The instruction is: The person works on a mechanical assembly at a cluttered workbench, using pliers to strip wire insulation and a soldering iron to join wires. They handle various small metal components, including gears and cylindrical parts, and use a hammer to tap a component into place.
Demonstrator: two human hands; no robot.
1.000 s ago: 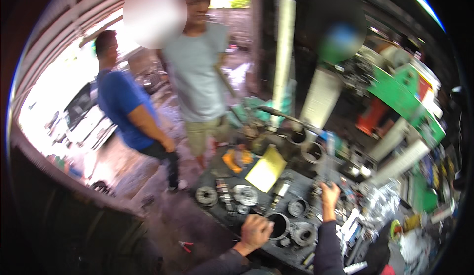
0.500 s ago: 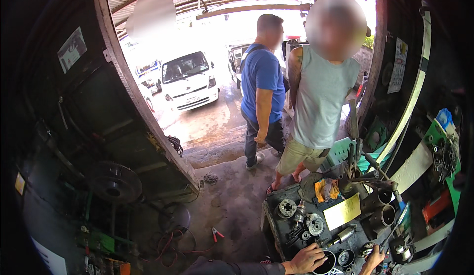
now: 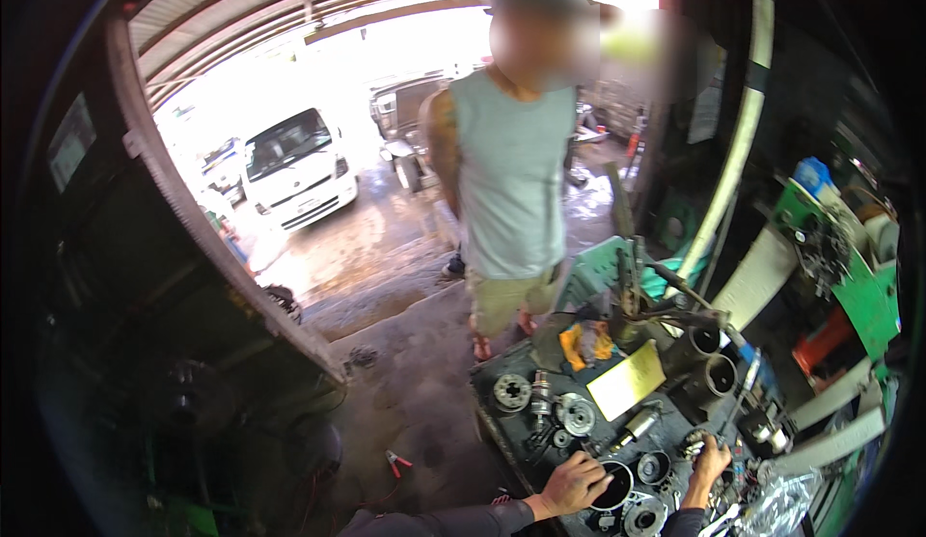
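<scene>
My left hand [image 3: 576, 484] comes in from the lower edge, its bent fingers gripping the rim of an open metal cylinder [image 3: 617, 500] on the black workbench [image 3: 521, 445]. On the right, my right hand [image 3: 712, 460] is closed beside a small round metal part [image 3: 693, 443]; what its fingers hold is too small to tell. Between the hands lies a dark metal ring [image 3: 653, 467]. A round metal end piece [image 3: 644, 516] sits just below it. Farther back are a silver cylindrical part [image 3: 640, 423] and a round disc with holes [image 3: 576, 414].
A yellow sheet [image 3: 625, 381], an orange cloth [image 3: 585, 346] and two pipe-like cylinders [image 3: 719, 375] occupy the bench's far side. Clear plastic [image 3: 783, 503] lies at right. A person in a sleeveless shirt [image 3: 511, 180] stands beyond. A white truck [image 3: 297, 170] is outside.
My view has swung right, so the scene sits farther left. My right hand has moved up towards the small round part. The person in blue has gone mostly out of sight behind the other.
</scene>
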